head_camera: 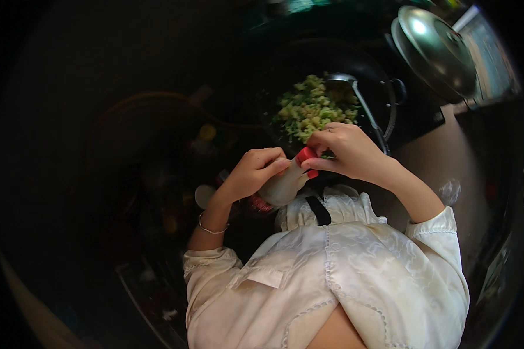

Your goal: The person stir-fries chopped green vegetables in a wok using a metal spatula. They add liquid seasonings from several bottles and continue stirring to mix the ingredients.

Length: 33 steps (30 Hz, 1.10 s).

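My left hand [257, 172] is closed around the upper part of a whitish bottle [281, 185], held tilted in front of my waist. The thumb and fingers of my right hand [347, 150] pinch the bottle's red cap [305, 154]. A smaller red tip [312, 174] shows just below that cap. Beyond my hands, chopped green and pale yellow food [314, 109] lies in a dark wok [371, 65]. A metal ladle [364, 102] rests in the wok, its dark handle pointing towards my right wrist.
A shiny metal lid [436, 48] stands tilted at the upper right, beyond the wok's handle [398, 90]. On the dim left are a round rim [144, 94], a small yellow round thing [207, 132] and a pale round thing [204, 195] near my left forearm.
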### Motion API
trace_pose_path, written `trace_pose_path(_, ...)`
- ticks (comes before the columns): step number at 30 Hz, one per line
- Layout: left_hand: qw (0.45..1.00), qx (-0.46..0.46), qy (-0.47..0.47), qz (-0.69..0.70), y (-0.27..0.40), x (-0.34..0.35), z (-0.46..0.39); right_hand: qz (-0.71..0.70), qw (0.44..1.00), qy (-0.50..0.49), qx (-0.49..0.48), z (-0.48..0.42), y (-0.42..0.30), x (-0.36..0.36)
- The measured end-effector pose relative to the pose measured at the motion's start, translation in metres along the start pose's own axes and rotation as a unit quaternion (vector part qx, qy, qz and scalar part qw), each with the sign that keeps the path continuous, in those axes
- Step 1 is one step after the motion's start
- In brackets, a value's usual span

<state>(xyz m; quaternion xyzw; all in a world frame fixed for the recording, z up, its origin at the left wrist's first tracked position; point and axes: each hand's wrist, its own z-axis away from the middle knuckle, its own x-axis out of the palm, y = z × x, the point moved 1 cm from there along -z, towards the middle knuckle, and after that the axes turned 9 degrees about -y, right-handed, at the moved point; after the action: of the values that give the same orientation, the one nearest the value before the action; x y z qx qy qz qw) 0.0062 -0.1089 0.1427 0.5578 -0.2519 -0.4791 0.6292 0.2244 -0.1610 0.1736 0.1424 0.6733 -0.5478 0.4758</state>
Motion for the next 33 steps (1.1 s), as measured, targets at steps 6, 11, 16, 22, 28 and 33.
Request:
trace_pose_path(6, 0.973, 0.019, 0.125, -0.192, -0.028, 0.018, 0.052, 0.102, 0.984, -0.118, 0.08, -0.038, -0.025, 0.05)
trace_pose_path(11, 0.965, -0.049, 0.198, -0.167, -0.06, 0.022, 0.088, 0.075, 0.986, -0.012, -0.15, -0.061, -0.039, 0.074)
trace_pose_path(16, 0.951, -0.056, 0.23, -0.199, -0.083, 0.027, 0.104, 0.074, 0.986, -0.144, -0.041, -0.089, -0.054, 0.112)
trace_pose_path(22, 0.927, -0.145, 0.347, 0.016, -0.174, -0.006, 0.141, -0.011, 0.999, 0.032, -0.031, -0.087, -0.058, 0.102)
trace_pose_path(28, 0.816, -0.186, 0.479, 0.263, -0.25, -0.047, 0.186, 0.068, 0.952, 0.262, 0.14, -0.011, 0.01, 0.045)
trace_pose_path(33, 0.758, -0.173, 0.552, 0.3, -0.346, -0.087, 0.169, 0.241, 0.87, 0.258, 0.343, 0.088, 0.065, 0.044)
